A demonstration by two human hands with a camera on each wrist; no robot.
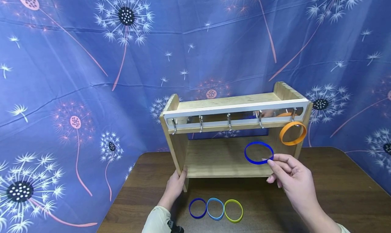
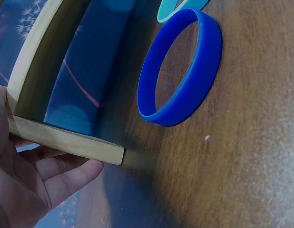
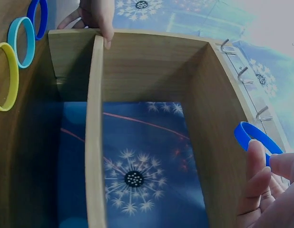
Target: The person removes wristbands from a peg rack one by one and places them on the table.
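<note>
My right hand (image 1: 294, 182) pinches a blue silicone wristband (image 1: 257, 163) between thumb and fingertips, in front of a wooden rack (image 1: 226, 155) and below its hooks. In the right wrist view the held wristband appears beside the hook rail. My left hand (image 1: 174, 187) grips the lower part of the rack's left side panel, its thumb on the front edge. An orange wristband (image 1: 293, 143) hangs from the rightmost hook. On the table, in front of the rack, lie a dark blue wristband (image 2: 211, 61), a light blue wristband (image 1: 215, 219) and a yellow wristband (image 1: 233, 221).
A white-framed rail (image 1: 213, 109) with several metal hooks runs along the rack's upper front; the hooks left of the orange wristband are bare. The rack stands on a brown wooden table (image 1: 137, 195). Behind it hangs a blue dandelion-patterned curtain (image 1: 171, 19).
</note>
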